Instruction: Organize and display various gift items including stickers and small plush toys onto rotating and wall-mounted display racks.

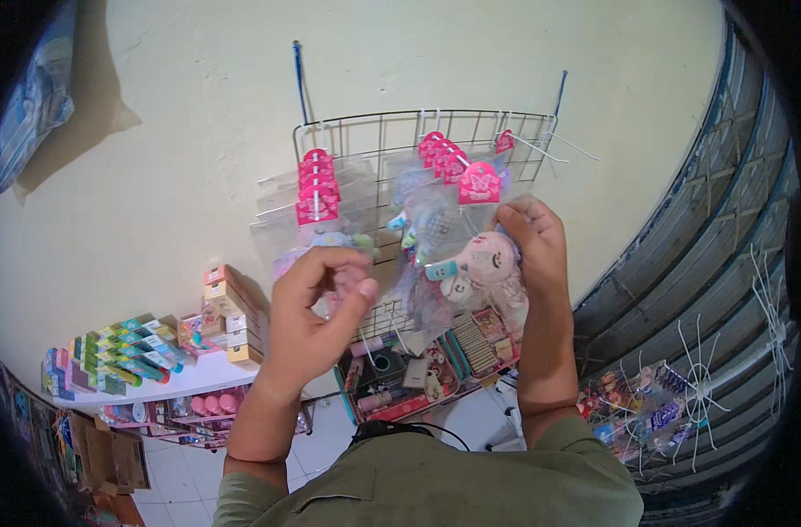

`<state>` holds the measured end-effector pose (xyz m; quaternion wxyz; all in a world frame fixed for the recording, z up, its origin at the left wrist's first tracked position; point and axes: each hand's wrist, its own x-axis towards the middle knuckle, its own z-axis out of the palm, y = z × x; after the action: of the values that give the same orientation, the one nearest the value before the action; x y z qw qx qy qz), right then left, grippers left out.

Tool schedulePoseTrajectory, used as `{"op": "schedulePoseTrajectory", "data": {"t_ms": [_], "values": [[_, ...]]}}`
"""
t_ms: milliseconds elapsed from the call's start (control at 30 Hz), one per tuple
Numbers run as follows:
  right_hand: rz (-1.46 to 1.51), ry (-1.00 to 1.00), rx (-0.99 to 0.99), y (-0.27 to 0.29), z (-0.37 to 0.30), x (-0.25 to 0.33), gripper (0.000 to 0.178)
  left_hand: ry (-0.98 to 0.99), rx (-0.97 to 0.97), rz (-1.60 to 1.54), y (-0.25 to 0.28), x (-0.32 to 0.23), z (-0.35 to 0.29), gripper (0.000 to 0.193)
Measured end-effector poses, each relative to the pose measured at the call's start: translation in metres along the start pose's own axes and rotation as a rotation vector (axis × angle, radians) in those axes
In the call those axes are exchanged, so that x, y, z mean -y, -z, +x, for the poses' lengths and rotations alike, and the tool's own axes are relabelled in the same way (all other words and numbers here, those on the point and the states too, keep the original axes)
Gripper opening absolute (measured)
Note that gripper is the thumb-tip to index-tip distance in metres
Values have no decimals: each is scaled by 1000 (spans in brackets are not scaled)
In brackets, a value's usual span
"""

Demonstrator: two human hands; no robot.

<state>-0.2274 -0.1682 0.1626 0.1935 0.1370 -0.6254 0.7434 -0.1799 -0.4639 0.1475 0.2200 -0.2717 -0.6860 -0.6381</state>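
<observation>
In front of me a clear plastic packet with a pink header card (pixel 479 183) holds a round pink plush (pixel 493 255) with a smiling animal face and a small light-blue piece beside it. My right hand (pixel 534 237) grips this packet by its upper right edge, thumb against the plastic. The packet is at the front of the middle row on the wire grid (pixel 376 127). My left hand (pixel 317 303) hangs free, its fingers curved and apart from the thumb. Behind it hangs the left row of similar packets (pixel 317 198), partly hidden by the hand.
White hooks (pixel 541 149) jut from the grid's right side. Below stands a rack of small boxed goods (pixel 418 373). To the left, a white shelf (pixel 190 382) carries colourful boxes. Hanging packets (pixel 642 404) and a metal shutter (pixel 681 263) stand at right.
</observation>
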Motion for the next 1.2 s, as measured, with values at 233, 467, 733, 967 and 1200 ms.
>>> {"op": "schedulePoseTrajectory", "data": {"t_ms": [233,467,733,967,1200], "values": [[-46,-81,1,9,14,-6,14,-268,75,330,-46,-6,43,30],[52,-145,56,13,20,-3,17,-494,20,705,-77,-15,78,45],[-79,-118,70,18,35,-30,19,-428,18,696,-83,3,83,48],[-42,155,-163,22,10,-55,27,-553,-141,584,-73,24,41,38],[-206,71,-328,64,-98,-91,23,-526,121,253,-73,83,-60,34]]}}
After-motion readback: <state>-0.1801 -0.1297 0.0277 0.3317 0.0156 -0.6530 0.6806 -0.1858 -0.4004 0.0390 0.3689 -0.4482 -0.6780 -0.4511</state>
